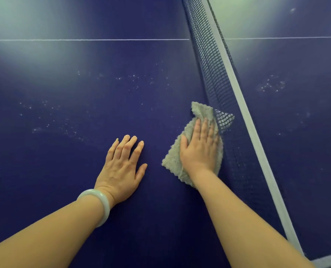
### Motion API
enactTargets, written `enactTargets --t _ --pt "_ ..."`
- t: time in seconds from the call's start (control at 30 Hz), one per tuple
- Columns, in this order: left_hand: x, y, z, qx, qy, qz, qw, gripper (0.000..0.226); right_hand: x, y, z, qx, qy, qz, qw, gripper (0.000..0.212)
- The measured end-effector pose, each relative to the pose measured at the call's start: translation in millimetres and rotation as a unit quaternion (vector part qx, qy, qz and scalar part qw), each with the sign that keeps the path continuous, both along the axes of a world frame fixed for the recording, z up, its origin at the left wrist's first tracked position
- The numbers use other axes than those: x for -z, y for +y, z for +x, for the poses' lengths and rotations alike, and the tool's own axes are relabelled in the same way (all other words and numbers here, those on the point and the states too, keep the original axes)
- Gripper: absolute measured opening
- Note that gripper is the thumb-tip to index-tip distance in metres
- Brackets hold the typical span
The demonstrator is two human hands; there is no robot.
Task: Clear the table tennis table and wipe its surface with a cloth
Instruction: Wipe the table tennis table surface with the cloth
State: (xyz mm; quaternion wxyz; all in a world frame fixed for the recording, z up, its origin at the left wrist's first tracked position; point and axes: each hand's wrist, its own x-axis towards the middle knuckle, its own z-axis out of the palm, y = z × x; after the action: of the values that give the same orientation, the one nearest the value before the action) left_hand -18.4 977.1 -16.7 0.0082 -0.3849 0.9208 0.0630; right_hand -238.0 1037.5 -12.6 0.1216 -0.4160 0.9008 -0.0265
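The dark blue table tennis table (68, 97) fills the view. A grey fuzzy cloth (173, 158) lies crumpled on it right beside the net. My right hand (199, 149) presses flat on the cloth with straight fingers, and one corner of the cloth pokes under the net. My left hand (122, 167) rests flat on the bare table surface to the left of the cloth, fingers spread, a pale bangle on the wrist.
The net (213, 70) with its white top band runs diagonally from top centre to bottom right. A thin white centre line (83, 39) crosses the table at the back. Whitish specks and smears dot the surface left of the hands and beyond the net.
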Motion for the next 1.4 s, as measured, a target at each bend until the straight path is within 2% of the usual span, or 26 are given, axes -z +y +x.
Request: enactTargets --t 0.07,0.13,0.27,0.37,0.57,0.67,0.83,0.93,1.07,1.1,1.2,1.27,1.33,1.4 --pt "-1 0 0 -0.001 -0.002 0.002 1.0 0.065 2 16 8 -0.075 0.005 0.001 0.997 0.073" --pt "-1 0 0 -0.001 -0.005 0.005 1.0 0.065 4 53 11 -0.105 0.009 0.003 0.994 0.072" --pt "-1 -1 0 -0.001 -0.009 0.005 1.0 0.065 5 117 30 0.004 0.023 0.018 1.0 0.073" --pt "-1 -1 0 0.0 -0.016 0.007 1.0 0.065 7 94 45 0.03 0.025 0.022 0.999 0.075" --pt "-2 0 0 -0.009 -0.016 0.005 1.0 0.065 8 -27 11 -0.035 0.027 0.021 0.999 0.072" --pt "-1 -1 0 -0.009 -0.011 0.006 1.0 0.065 8 -11 -15 0.006 0.02 0.019 1.0 0.071" --pt "0 -1 1 -0.011 -0.009 0.011 1.0 0.065 8 54 43 -0.027 0.052 0.009 0.998 0.072" --pt "0 0 0 -0.011 -0.009 0.008 1.0 0.065 8 18 47 -0.046 0.049 0.002 0.998 0.073" --pt "-1 0 0 -0.01 -0.015 0.006 1.0 0.065 4 -42 15 -0.148 0.046 0.013 0.988 0.071" --pt "-1 0 0 -0.009 -0.015 0.007 1.0 0.065 3 -46 1 -0.14 0.044 0.012 0.989 0.07" --pt "-1 0 -1 -0.01 -0.011 0.004 1.0 0.065 4 -25 -28 -0.029 0.044 -0.007 0.999 0.07" --pt "-1 -1 0 -0.011 -0.013 0.004 1.0 0.065 6 -3 -14 0.001 0.056 -0.01 0.998 0.072" --pt "1 -1 1 -0.009 -0.016 0.0 1.0 0.065 9 6 20 -0.048 0.061 -0.018 0.997 0.074" --pt "2 -1 0 -0.009 -0.014 -0.007 1.0 0.065 13 0 44 -0.147 0.045 -0.03 0.988 0.072"
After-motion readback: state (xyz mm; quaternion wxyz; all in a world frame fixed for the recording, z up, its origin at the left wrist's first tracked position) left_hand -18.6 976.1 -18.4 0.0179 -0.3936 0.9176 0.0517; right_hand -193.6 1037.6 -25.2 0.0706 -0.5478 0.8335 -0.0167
